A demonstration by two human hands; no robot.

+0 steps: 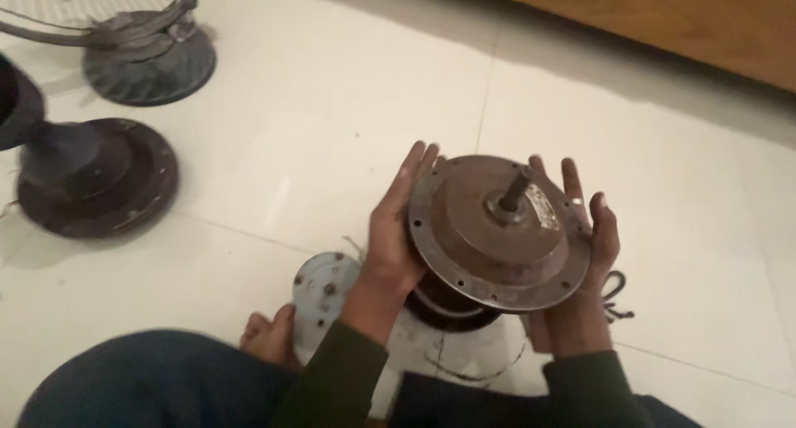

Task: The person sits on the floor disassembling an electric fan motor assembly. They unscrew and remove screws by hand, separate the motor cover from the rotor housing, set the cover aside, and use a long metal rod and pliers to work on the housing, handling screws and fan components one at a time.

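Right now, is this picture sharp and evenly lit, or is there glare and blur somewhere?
Head view: dim, warm light; the tiled floor shows soft pale glare. The rusty round motor housing, held between left hand and right hand, is fairly sharp, with a bright glint beside its shaft. The dark fan base at left looks smeared by blur, and the bottom edge falls into shadow.
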